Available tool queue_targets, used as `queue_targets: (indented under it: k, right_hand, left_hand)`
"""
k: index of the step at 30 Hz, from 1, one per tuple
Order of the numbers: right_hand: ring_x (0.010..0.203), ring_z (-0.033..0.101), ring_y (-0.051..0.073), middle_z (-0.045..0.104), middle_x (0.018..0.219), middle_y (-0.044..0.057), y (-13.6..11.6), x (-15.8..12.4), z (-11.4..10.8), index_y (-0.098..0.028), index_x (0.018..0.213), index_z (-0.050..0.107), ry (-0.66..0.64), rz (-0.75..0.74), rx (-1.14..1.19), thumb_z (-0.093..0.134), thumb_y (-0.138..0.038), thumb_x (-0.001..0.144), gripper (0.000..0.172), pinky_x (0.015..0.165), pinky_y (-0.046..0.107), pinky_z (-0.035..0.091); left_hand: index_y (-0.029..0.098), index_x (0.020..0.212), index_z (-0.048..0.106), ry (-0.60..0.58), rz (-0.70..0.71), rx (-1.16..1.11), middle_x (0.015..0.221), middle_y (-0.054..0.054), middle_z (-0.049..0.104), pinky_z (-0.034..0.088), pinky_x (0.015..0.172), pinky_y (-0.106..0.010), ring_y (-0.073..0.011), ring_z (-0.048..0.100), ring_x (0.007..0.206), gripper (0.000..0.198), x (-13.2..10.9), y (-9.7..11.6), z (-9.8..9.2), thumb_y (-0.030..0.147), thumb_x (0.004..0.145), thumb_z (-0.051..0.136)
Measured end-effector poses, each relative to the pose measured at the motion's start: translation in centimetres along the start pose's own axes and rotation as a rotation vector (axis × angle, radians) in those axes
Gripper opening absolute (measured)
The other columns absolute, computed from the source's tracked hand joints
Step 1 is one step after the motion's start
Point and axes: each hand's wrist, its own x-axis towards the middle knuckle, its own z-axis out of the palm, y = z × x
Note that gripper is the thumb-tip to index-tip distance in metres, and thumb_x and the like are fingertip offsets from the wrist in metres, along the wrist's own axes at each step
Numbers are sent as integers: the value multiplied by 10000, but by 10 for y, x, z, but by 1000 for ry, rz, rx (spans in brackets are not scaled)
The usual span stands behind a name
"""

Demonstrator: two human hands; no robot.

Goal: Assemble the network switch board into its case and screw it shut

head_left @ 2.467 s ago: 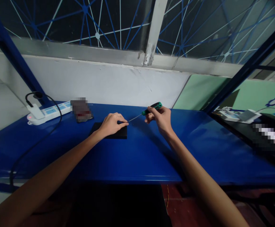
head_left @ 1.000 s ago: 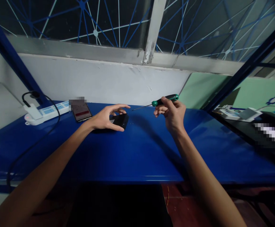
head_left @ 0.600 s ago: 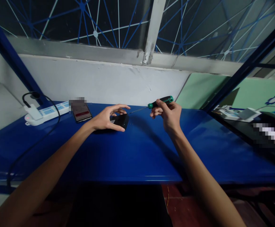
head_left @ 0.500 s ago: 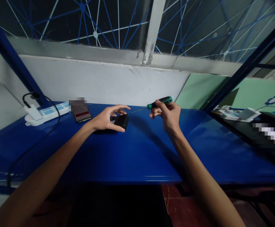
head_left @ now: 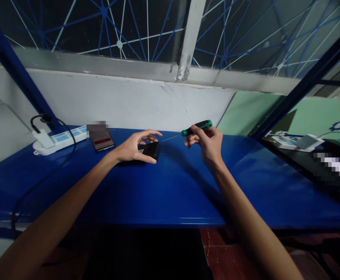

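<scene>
My left hand [head_left: 134,147] grips a flat black device [head_left: 150,150], tilted up on its edge on the blue table [head_left: 170,186], thumb below and fingers curled over the top. My right hand [head_left: 207,142] is closed round the green and black handle of a screwdriver [head_left: 196,127]. Its thin metal shaft points left, and the tip reaches the device's upper right edge.
A smartphone [head_left: 101,140] lies at the back left, beside a white power strip [head_left: 57,140] with a plugged-in black cable [head_left: 41,179] running off the left edge. A white wall rises behind the table. A black desk with white items [head_left: 298,142] stands to the right.
The black device lay flat under my left hand; now it is tilted up in that hand. The screwdriver drew away to the right, then came back left to the device's edge.
</scene>
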Motion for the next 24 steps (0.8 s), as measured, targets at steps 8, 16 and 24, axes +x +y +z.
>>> queue_targets:
  k: [8, 16, 24]
  right_hand:
    - [548, 656, 164, 700, 722, 51, -1, 4, -3, -184, 751, 621, -83, 21, 17, 722, -372, 744, 214, 441, 284, 519]
    - [458, 648, 166, 688, 672, -1, 11, 8, -8, -225, 948, 515, -47, 88, -62, 798, -410, 673, 436, 397, 258, 486]
    - [465, 606, 132, 648, 654, 29, 35, 11, -12, -184, 745, 534, -121, 334, -183, 659, -464, 799, 312, 356, 227, 469]
  left_hand:
    - [232, 1297, 540, 13, -5, 31, 1182, -108, 617, 428, 1008, -464, -295, 580, 1145, 783, 0, -5, 2, 377, 598, 863]
    - [242, 1294, 546, 88, -32, 174, 1171, -103, 623, 449, 956, -460, -289, 588, 1103, 764, 0, -11, 7, 432, 613, 835]
    - [239, 1320, 526, -21, -53, 299, 1088, -98, 637, 466, 875, -422, -269, 614, 997, 825, -2, -26, 20, 474, 590, 829]
